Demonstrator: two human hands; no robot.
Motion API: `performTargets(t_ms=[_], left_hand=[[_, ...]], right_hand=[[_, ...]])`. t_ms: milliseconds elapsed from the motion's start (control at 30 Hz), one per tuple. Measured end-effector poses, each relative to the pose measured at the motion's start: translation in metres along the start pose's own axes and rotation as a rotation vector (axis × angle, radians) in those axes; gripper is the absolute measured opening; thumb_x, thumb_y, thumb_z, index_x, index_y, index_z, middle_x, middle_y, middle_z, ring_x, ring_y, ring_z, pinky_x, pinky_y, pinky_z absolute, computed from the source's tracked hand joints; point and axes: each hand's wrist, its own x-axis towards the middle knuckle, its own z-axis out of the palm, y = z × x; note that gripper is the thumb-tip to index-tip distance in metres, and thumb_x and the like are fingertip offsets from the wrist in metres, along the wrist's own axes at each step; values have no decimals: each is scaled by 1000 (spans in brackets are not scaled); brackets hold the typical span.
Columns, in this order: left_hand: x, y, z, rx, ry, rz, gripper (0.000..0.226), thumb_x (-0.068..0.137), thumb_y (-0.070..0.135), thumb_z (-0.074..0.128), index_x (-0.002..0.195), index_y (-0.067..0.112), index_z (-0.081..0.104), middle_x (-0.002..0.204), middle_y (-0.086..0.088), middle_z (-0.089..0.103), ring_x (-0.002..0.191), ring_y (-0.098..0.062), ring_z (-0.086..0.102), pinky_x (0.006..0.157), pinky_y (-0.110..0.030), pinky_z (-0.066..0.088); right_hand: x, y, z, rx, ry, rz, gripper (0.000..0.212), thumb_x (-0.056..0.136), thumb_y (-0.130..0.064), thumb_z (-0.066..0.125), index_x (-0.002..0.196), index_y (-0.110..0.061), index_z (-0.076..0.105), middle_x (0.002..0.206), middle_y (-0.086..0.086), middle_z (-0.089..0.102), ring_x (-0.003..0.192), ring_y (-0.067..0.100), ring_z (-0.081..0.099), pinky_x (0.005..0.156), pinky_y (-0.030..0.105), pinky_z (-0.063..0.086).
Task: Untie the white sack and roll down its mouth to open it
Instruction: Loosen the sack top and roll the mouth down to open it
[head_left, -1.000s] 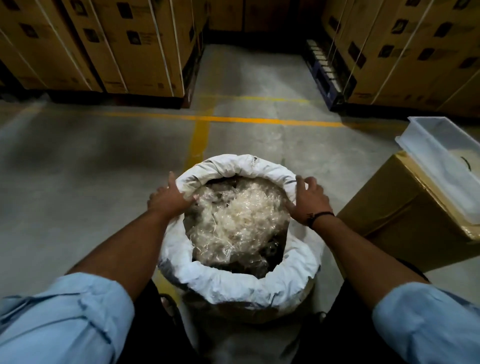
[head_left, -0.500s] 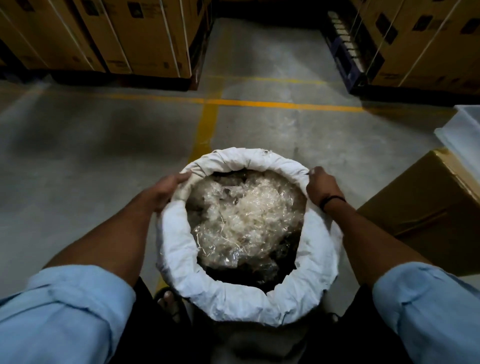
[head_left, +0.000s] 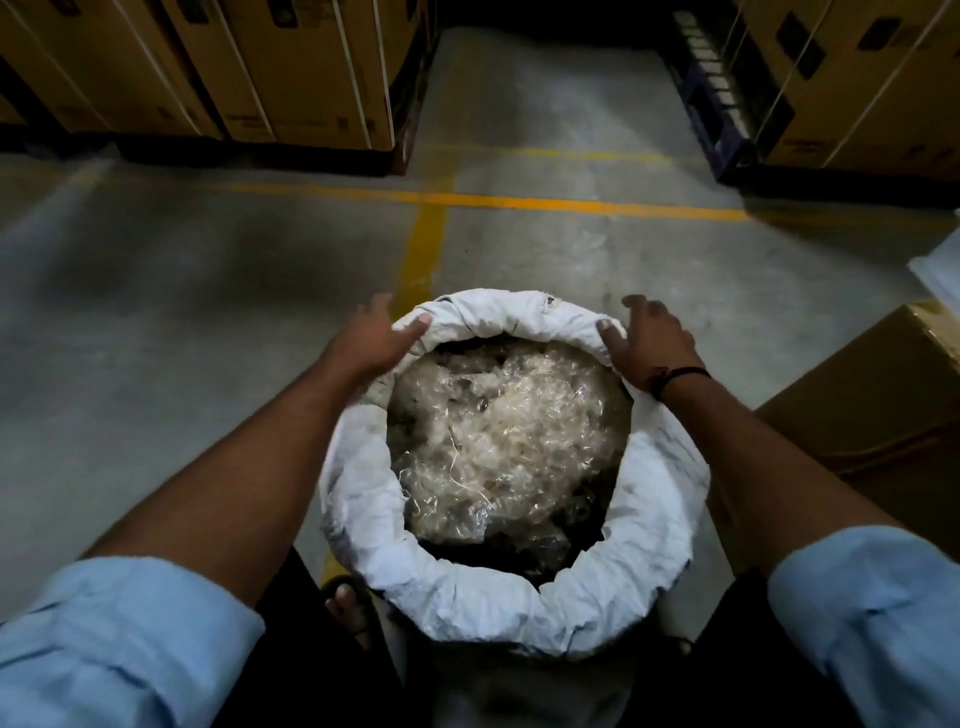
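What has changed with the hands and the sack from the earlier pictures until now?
The left hand and the right hand slid along the rolled rim toward its far side. Half a second ago they gripped the roll; now their fingers are spread and the thumbs lie on it. The white sack stayed open and rolled down, its clear plastic filling unchanged.

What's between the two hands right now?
In the head view, the far rolled rim of the white sack spans from the left hand to the right hand; just nearer, its open mouth shows clear plastic over pale fibres.
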Motion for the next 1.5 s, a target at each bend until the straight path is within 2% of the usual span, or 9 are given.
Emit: performTargets(t_ms=[233,467,633,767,933,1033,1167,1300,1500], left_hand=[[5,14,50,414,187,323,69,99,59,41,156,25,24,145,-16,45,123,-43,52,100,-51,42],[30,1,55,484,215,419,51,103,57,29,142,25,40,117,-16,64,97,-40,67,75,-46,55],[46,3,44,60,40,332,39,104,54,30,124,27,50,114,-12,68,104,-35,64,89,-45,50],[50,11,34,-434,37,322,21,107,28,45,100,21,63,98,1,64,95,-18,60,82,-31,44],[51,12,28,-221,14,205,36,104,40,48,126,14,60,125,-11,65,116,-28,59,87,-28,39],[38,10,10,76,73,172,63,93,57,53,145,21,44,145,-17,50,133,-37,48,107,-44,41],[-13,17,-2,76,72,247,62,85,58,58,137,27,51,140,-11,55,128,-32,54,104,-46,46],[-101,47,15,78,-149,435,41,91,38,67,129,23,62,128,-2,65,115,-20,61,97,-33,48],[-205,57,73,309,-601,520,55,86,37,70,137,21,56,130,-6,65,114,-26,61,94,-35,49]], right_hand=[[23,-32,43,-303,-105,-231,77,88,-66,43,148,-24,20,144,13,41,124,41,46,96,56,37],[40,-24,52,-382,-65,-330,40,95,-29,41,132,-15,38,122,15,57,103,40,58,85,50,46],[56,-17,39,-138,-23,-318,29,100,-37,38,116,-14,46,110,21,65,90,41,63,68,40,41],[61,-21,27,-102,-51,-289,36,102,-43,32,114,-14,51,108,22,64,93,40,60,67,37,38],[50,-20,17,-206,-104,-328,44,98,-47,43,131,-19,44,128,16,54,110,38,54,86,46,46],[27,-14,4,-323,-26,-432,54,94,-42,51,141,-20,39,141,12,42,123,37,44,98,51,39],[-27,-23,-6,-296,-70,-581,53,91,-42,57,137,-18,48,142,13,44,123,37,46,100,48,42],[-108,-38,10,-292,-292,-791,44,89,-46,57,126,-23,58,132,10,55,111,34,56,92,44,48],[-199,-45,22,-269,-755,-709,51,93,-57,46,131,-23,53,135,8,56,116,29,56,95,38,47]])
